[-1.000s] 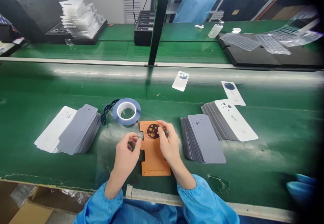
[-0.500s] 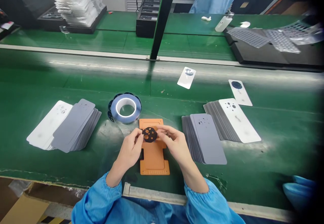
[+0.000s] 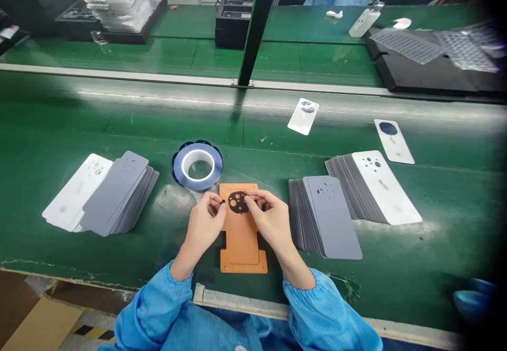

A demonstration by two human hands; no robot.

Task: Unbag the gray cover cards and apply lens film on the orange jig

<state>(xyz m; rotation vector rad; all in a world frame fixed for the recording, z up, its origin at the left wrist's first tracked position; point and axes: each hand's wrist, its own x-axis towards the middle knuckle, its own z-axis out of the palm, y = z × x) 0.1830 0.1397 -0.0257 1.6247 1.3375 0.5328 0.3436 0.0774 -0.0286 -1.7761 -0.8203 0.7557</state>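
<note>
An orange fixture plate (image 3: 242,240) with a shallow phone-shaped recess lies before me. Over its upper end is a thin black round sticker (image 3: 233,209) pierced by several holes. My right hand (image 3: 273,218) pinches the sticker's right edge between thumb and forefinger. Just left of the sticker, my left hand (image 3: 205,221) is closed in a pinch; a small dark bit shows at its fingertips, too small to name. Beyond the plate rests a blue roll (image 3: 182,172) with a white core, black round stickers showing around its rim.
Fanned grey panels (image 3: 114,197) and white panels (image 3: 75,192) lie at left. At right are more grey panels (image 3: 336,219) and white-topped ones (image 3: 390,195). Two white cards (image 3: 303,121) (image 3: 399,147) lie further back. A dark post (image 3: 257,28) rises behind.
The black sticker has come down flatter over the plate's upper end. My left fingers have moved off its left edge, while my right hand stays at its right edge. The view has shifted slightly.
</note>
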